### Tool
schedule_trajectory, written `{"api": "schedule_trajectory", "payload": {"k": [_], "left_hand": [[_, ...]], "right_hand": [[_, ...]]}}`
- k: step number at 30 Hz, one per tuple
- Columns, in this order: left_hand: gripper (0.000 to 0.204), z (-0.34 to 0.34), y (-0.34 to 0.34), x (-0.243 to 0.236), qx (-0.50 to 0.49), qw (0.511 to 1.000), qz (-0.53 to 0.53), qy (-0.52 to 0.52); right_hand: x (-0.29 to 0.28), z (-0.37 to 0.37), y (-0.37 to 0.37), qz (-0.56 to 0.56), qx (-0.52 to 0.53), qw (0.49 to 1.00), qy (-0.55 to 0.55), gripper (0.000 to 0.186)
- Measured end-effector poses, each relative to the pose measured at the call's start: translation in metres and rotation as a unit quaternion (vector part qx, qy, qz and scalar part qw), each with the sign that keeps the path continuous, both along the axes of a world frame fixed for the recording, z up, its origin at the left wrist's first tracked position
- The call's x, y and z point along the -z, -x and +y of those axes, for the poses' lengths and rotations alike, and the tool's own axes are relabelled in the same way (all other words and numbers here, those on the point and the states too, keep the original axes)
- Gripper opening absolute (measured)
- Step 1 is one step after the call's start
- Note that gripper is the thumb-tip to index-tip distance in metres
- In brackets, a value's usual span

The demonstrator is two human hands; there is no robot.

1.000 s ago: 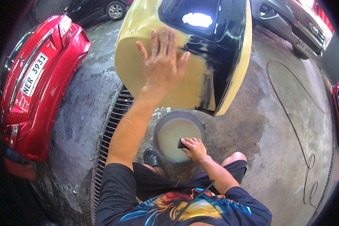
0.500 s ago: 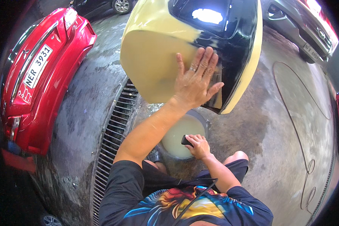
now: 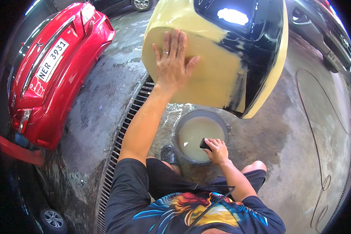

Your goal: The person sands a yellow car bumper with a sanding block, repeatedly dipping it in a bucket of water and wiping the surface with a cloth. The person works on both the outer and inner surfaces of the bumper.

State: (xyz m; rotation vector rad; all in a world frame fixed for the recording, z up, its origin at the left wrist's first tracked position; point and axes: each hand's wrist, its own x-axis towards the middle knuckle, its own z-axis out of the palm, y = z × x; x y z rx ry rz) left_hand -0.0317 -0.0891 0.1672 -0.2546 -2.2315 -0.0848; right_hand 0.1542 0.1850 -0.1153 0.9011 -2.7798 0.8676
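My left hand (image 3: 171,64) lies flat, fingers stretched and somewhat apart, on the upper left of a large yellow car body panel (image 3: 206,66). Black patches and a glossy dark window section (image 3: 230,27) make up the panel's right and upper parts. In my right hand (image 3: 217,151) is a small black block (image 3: 205,145), gripped between thumb and fingers. That hand hovers over the front right of a round grey bucket (image 3: 177,130) of cloudy water (image 3: 197,130). The bucket stands on the floor just below the panel's near edge.
A long floor drain grate (image 3: 123,132) runs along my left, with a red car (image 3: 72,91) beyond it. At the far right stands a grey vehicle (image 3: 319,39). A thin hose (image 3: 306,109) curls over the wet concrete. My foot in a dark clog (image 3: 168,154) is beside the bucket.
My left hand has slid left across the panel, from the black-edged area onto plain yellow. My right hand still holds the block over the bucket. The whole view has shifted slightly.
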Motion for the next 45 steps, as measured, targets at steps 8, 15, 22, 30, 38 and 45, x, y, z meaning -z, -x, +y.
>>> {"api": "schedule_trajectory", "payload": {"k": [8,15,22,30,38,45], "left_hand": [[0.095,-0.061,-0.005,0.082,-0.074,0.779,0.011,-0.622],[0.026,0.036,-0.107,0.252,-0.06,0.659,-0.049,-0.748],[0.023,0.05,-0.124,0.322,-0.091,0.767,-0.452,-0.447],[0.044,0.094,-0.133,0.4,-0.103,0.714,-0.677,-0.146],[0.041,0.108,-0.131,0.46,0.006,0.611,-0.787,-0.09],[0.039,0.097,-0.138,0.459,0.073,0.584,-0.806,-0.067]], "right_hand": [[0.011,-0.019,0.032,-0.21,0.121,0.967,0.083,0.05],[0.075,-0.056,0.081,-0.262,0.159,0.919,-0.248,0.043],[0.048,-0.044,0.062,-0.414,0.141,0.897,-0.068,0.051],[0.002,-0.008,0.018,-0.033,0.091,0.987,0.128,0.05],[0.009,-0.01,0.016,0.035,0.084,0.99,0.106,0.056],[0.005,-0.011,0.018,0.032,0.077,0.992,0.095,0.055]]}}
